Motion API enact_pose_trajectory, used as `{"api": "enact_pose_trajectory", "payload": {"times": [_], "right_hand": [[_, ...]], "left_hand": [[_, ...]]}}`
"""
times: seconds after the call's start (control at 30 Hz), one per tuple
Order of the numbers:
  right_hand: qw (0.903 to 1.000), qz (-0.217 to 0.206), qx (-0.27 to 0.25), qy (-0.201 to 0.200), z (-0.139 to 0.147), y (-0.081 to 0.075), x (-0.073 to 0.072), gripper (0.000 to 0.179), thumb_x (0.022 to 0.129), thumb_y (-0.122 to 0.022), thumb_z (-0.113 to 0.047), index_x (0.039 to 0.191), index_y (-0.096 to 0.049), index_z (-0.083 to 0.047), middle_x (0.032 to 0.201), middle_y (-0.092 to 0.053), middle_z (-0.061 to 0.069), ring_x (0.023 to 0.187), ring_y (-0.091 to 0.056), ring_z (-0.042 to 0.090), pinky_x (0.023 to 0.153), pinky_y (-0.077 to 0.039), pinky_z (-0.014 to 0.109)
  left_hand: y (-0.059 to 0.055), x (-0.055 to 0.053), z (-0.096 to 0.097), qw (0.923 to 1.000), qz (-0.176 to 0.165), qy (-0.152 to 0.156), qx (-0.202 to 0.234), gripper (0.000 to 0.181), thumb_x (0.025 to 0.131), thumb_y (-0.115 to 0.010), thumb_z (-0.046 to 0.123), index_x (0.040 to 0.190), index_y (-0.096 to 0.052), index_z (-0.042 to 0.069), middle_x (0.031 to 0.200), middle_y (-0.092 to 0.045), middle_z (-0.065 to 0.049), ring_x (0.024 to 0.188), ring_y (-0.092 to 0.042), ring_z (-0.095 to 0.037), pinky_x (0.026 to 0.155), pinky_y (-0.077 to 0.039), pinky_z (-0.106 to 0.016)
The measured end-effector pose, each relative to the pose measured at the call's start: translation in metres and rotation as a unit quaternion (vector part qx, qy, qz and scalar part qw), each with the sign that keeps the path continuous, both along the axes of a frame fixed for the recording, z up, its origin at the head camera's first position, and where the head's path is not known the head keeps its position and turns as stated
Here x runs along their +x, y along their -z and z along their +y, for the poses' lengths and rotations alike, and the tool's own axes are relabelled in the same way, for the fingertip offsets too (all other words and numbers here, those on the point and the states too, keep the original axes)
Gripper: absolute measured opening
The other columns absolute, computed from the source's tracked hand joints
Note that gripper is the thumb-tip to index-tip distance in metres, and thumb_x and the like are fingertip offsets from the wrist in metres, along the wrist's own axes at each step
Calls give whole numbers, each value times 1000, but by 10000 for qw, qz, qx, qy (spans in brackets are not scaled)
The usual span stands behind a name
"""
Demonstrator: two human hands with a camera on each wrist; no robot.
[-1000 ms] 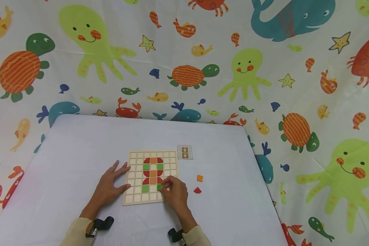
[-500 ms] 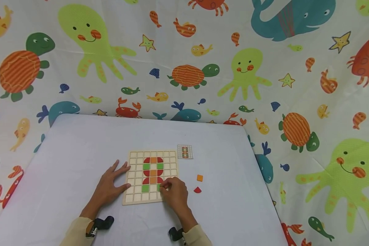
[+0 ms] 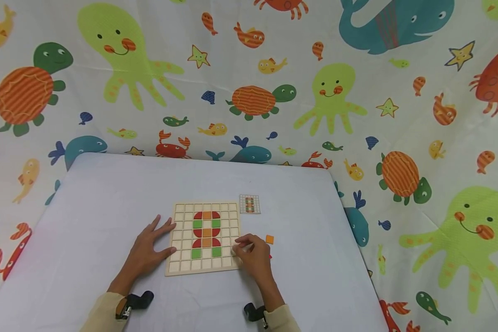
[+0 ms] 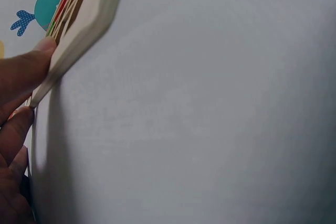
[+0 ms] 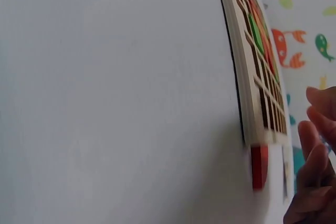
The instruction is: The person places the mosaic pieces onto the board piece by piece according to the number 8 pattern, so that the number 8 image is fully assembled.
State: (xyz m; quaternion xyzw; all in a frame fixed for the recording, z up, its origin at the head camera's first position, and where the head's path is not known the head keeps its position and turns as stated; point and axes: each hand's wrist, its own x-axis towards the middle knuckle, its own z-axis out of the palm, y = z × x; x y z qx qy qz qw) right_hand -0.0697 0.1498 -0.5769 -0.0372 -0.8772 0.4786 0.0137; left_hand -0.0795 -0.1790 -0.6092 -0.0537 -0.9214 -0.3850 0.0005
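A wooden grid board (image 3: 184,266) lies on the white table with red, orange and green pieces set in its cells. Against its left edge rests my left hand (image 3: 147,249), fingers spread and thumb apart; the left wrist view shows the fingertips (image 4: 44,45) touching the rim. My right hand (image 3: 255,258) hovers by the board's right edge with loosely bent fingers, nothing seen between them in the right wrist view. A green square (image 3: 216,251) sits in the lower right of the pattern. Beside the right hand lie an orange square (image 3: 269,240) and a red piece (image 3: 270,257), mostly hidden.
A small pattern card (image 3: 250,204) lies at the board's upper right corner, printed with a similar coloured design. Behind the table (image 3: 315,207) hangs a cloth (image 3: 274,143) printed with sea animals. Each wrist wears a black camera (image 3: 140,300).
My right hand has drawn back from the lower right green square toward the right, uncovering that square and now covering most of the loose red piece. The left hand stays at the edge.
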Motion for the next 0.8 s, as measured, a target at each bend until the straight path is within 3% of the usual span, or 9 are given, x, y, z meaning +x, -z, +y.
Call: {"api": "enact_pose_trajectory", "payload": {"times": [0.13,0.37,0.57,0.8], "right_hand": [[9995,-89,-57,284,18,0,-1,12,88,-86,-16,97,-81,-22,83,-72,-4,63,-54,9,52,-46,22],[9981,-66,90,612,41,4,3,13,87,-86,-13,95,-83,-23,81,-72,-5,63,-54,10,57,-45,22],[9976,-287,242,589,49,6,9,16,87,-86,-11,98,-83,-21,82,-72,-5,68,-55,11,59,-47,20],[9971,-603,372,289,50,8,17,19,82,-90,-10,97,-84,-20,83,-71,-5,76,-57,13,65,-49,21]], "left_hand": [[0,0,-1,10000,-27,6,12,78,84,-89,32,152,-59,11,170,-30,-31,153,-29,-62,116,-26,-82],[0,-1,-1,9999,-115,32,5,78,84,-88,32,153,-58,11,171,-29,-31,153,-28,-62,116,-26,-83],[0,0,0,10000,-53,-2,-4,77,84,-89,31,152,-59,12,170,-30,-31,152,-30,-62,115,-27,-83],[-2,0,0,9998,-183,2,9,77,85,-88,34,153,-58,13,172,-28,-29,154,-28,-61,117,-26,-82]]}}
